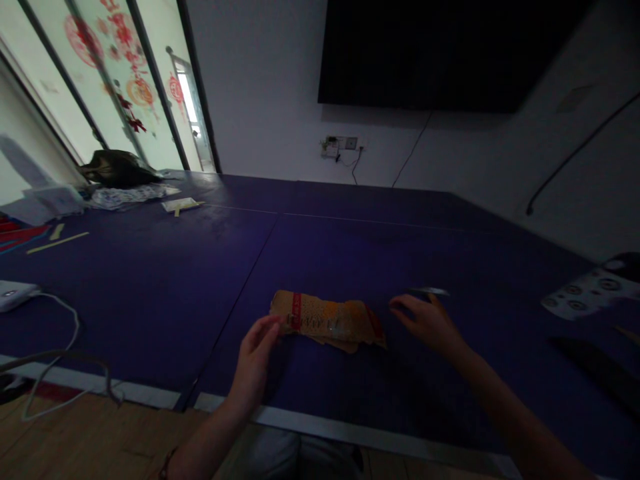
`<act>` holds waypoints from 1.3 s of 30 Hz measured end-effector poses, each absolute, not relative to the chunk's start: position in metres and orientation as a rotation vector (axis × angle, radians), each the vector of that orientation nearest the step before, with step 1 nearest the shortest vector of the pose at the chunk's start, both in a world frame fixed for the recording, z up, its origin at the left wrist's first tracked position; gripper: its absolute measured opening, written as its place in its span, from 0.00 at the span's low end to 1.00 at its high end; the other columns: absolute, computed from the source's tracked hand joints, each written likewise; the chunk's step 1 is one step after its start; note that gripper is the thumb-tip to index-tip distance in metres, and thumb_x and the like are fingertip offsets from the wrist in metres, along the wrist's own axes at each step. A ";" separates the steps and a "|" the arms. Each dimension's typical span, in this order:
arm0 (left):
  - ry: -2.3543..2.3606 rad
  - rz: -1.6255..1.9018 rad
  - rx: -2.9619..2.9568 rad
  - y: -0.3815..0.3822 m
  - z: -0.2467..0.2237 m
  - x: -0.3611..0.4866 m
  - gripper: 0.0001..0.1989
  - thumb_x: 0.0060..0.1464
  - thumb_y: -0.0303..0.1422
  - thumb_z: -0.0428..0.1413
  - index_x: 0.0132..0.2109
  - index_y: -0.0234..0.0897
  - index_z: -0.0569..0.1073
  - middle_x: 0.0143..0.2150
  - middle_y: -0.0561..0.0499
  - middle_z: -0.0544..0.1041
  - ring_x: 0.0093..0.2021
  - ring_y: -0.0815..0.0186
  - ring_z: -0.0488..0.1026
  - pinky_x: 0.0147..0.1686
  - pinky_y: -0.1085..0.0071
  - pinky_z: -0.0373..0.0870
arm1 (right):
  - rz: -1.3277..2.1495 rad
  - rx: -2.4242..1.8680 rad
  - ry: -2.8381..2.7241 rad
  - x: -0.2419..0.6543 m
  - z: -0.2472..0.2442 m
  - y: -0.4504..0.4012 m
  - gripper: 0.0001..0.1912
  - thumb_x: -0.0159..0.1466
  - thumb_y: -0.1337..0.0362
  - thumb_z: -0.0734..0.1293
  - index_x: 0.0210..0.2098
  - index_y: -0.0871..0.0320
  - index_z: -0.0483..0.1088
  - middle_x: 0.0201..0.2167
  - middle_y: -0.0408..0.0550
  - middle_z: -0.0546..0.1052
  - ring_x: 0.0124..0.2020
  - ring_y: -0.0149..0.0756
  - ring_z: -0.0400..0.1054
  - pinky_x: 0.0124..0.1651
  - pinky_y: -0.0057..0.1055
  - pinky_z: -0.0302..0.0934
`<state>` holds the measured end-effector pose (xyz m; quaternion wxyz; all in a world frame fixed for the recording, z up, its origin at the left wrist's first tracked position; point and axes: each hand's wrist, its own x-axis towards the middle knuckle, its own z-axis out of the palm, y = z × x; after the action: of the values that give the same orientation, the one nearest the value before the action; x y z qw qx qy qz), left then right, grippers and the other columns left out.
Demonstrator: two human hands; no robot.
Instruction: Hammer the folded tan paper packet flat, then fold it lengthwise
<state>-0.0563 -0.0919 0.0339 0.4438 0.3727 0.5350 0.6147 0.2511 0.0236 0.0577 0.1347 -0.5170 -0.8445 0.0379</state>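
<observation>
A crumpled brown packet (320, 320) with red bands and an orange patch lies on the purple table near its front edge. My left hand (260, 343) is at the packet's left end, thumb and fingers closed on its edge. To the right of the packet, and apart from it, my right hand (425, 320) is raised with its fingers curled. A thin shiny object (434, 291) shows just beyond its knuckles and seems to be held there; its shape is too dim to name.
A white device (17, 293) with a cable sits at the left. Red strips (23, 237), papers and a dark bag (120, 168) are at the back left. A patterned white item (587, 293) and a dark flat object (595, 370) lie at the right.
</observation>
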 end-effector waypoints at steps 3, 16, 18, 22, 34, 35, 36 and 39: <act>1.024 1.351 0.529 -0.109 0.021 -0.022 0.15 0.46 0.38 0.55 0.39 0.34 0.71 0.47 0.42 0.71 0.44 0.59 0.71 0.45 0.64 0.66 | 0.376 -1.373 -2.546 0.208 0.062 0.048 0.10 0.58 0.67 0.58 0.36 0.61 0.69 0.37 0.53 0.74 0.41 0.40 0.67 0.45 0.34 0.59; 0.860 1.435 0.162 -0.097 0.001 0.012 0.08 0.49 0.30 0.55 0.38 0.36 0.74 0.54 0.44 0.67 0.55 0.62 0.61 0.58 0.66 0.50 | 0.816 -1.292 -2.690 0.125 0.036 0.094 0.18 0.47 0.62 0.69 0.36 0.65 0.71 0.32 0.52 0.77 0.31 0.35 0.70 0.32 0.25 0.63; 0.850 1.450 0.137 -0.096 0.000 0.012 0.08 0.49 0.30 0.54 0.38 0.35 0.74 0.53 0.44 0.68 0.55 0.62 0.61 0.58 0.66 0.49 | 0.841 -1.295 -2.701 0.123 0.035 0.095 0.19 0.46 0.61 0.70 0.36 0.65 0.71 0.32 0.51 0.77 0.32 0.35 0.70 0.32 0.25 0.62; 0.821 1.477 0.118 -0.096 0.001 0.013 0.09 0.49 0.29 0.55 0.39 0.33 0.74 0.51 0.44 0.70 0.56 0.62 0.61 0.59 0.67 0.48 | 0.868 -1.318 -2.724 0.119 0.033 0.094 0.19 0.44 0.61 0.71 0.35 0.64 0.73 0.32 0.50 0.77 0.32 0.36 0.70 0.32 0.24 0.61; 0.841 1.550 0.147 -0.093 0.000 0.018 0.12 0.46 0.30 0.57 0.40 0.33 0.74 0.47 0.44 0.73 0.53 0.61 0.64 0.58 0.66 0.51 | 0.817 -1.555 -2.665 0.115 0.034 0.088 0.11 0.41 0.63 0.72 0.24 0.61 0.73 0.22 0.44 0.76 0.26 0.34 0.67 0.24 0.23 0.54; 0.851 1.551 0.168 -0.093 -0.001 0.018 0.13 0.46 0.31 0.57 0.41 0.33 0.74 0.48 0.44 0.73 0.53 0.61 0.64 0.58 0.65 0.51 | 0.804 -1.582 -2.645 0.116 0.034 0.085 0.10 0.41 0.63 0.72 0.23 0.61 0.73 0.22 0.44 0.75 0.25 0.33 0.67 0.23 0.23 0.53; 0.867 1.552 0.193 -0.093 -0.002 0.017 0.14 0.46 0.32 0.57 0.42 0.33 0.74 0.48 0.44 0.72 0.53 0.60 0.64 0.58 0.65 0.51 | 0.790 -1.609 -2.622 0.119 0.033 0.082 0.10 0.41 0.63 0.71 0.23 0.61 0.73 0.21 0.44 0.75 0.24 0.33 0.66 0.22 0.23 0.53; 0.933 1.558 0.279 -0.091 -0.006 0.016 0.17 0.44 0.34 0.58 0.43 0.33 0.73 0.49 0.43 0.72 0.54 0.59 0.63 0.57 0.65 0.51 | 0.736 -1.684 -2.531 0.128 0.030 0.069 0.10 0.44 0.62 0.70 0.24 0.61 0.72 0.22 0.45 0.75 0.24 0.32 0.66 0.21 0.23 0.52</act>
<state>0.0156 -0.0907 -0.0065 0.6071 0.1209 0.4034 0.6738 0.1281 0.0691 0.0298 0.0067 -0.5383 -0.8092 0.2354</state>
